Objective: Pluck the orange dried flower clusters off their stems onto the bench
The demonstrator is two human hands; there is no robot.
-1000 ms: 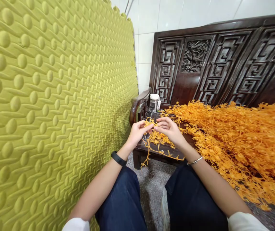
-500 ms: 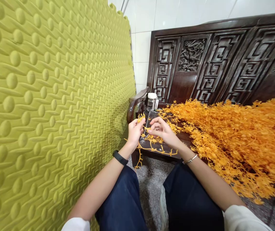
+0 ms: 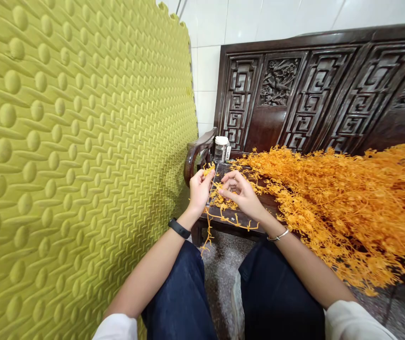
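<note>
My left hand is closed, its thumb and fingers pinching an orange artificial plant sprig whose tips stick out above them. Just to the right, my right hand has its fingers curled and the thumb near the index finger. A small orange sprig piece shows at its fingertips. Below the hands, a thin, mostly bare orange stem stretches along the bench's front edge, and another branch dangles over it. Loose orange pieces lie on the bench under the hands.
A large heap of orange artificial foliage covers the right of the dark carved wooden bench. By the bench's armrest stands a clear jar with a white lid. A green foam mat stands upright along my left.
Both hands stay close together, with only slight finger movement. The dangling branch has swung slightly right and lower. The whole view has shifted a little.
</note>
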